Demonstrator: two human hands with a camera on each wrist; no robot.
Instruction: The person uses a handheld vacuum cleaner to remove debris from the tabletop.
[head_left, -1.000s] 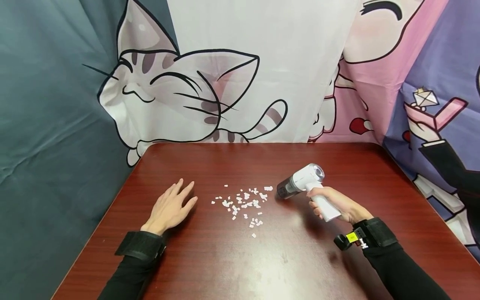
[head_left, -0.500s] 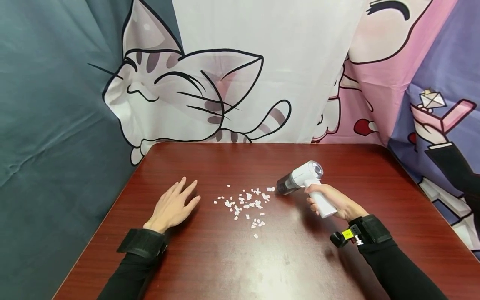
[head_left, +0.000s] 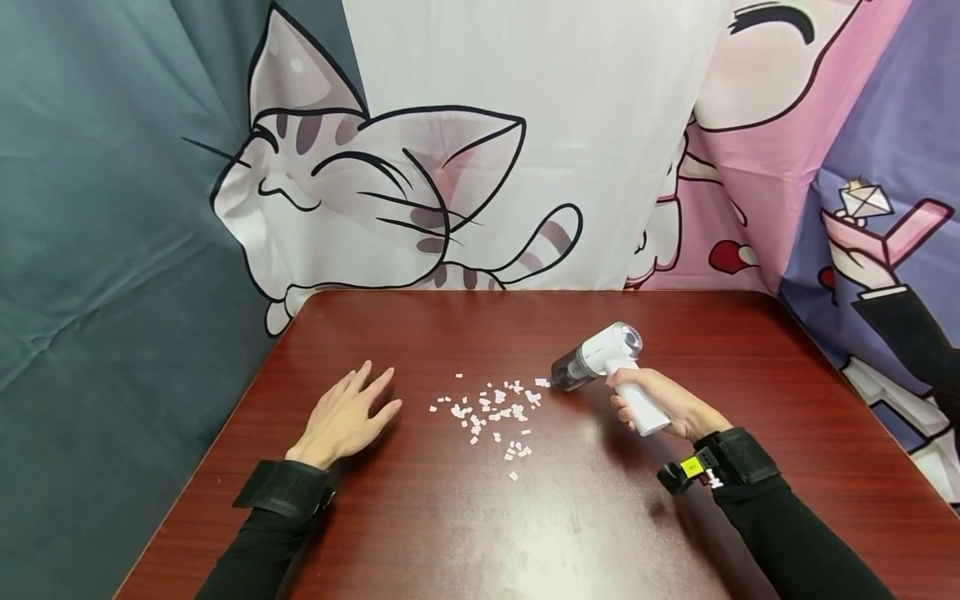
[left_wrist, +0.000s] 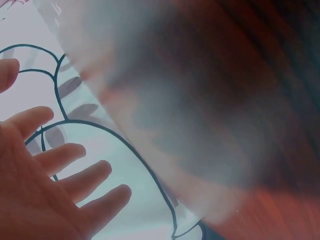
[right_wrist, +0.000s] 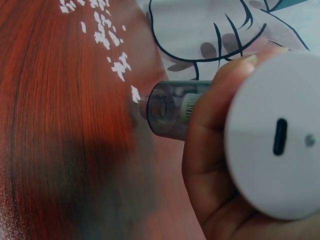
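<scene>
My right hand [head_left: 663, 402] grips the white handle of a handheld vacuum cleaner [head_left: 600, 352]. Its dark see-through nozzle end points left and down, at the right edge of a scatter of white paper scraps [head_left: 498, 410]. In the right wrist view, the clear dust cup [right_wrist: 167, 110] has its tip beside the nearest paper scrap [right_wrist: 135, 94]; whether they touch I cannot tell. To the left of the scraps, my left hand [head_left: 345, 421] is over the table with fingers spread and holds nothing. The left wrist view shows those fingers [left_wrist: 107, 205] straight and apart.
The brown wooden table [head_left: 450, 533] fills the lower view. Behind it hangs a cloth backdrop [head_left: 600, 100] with cartoon cats, and a grey-green curtain [head_left: 112, 333] is at the left. Black bands sit on both wrists, a small camera [head_left: 675, 477] on the right one.
The vacuum cleaner has moved slightly left, so its nozzle now reaches the rightmost scraps. The left hand stays in place; the view has shifted a little.
</scene>
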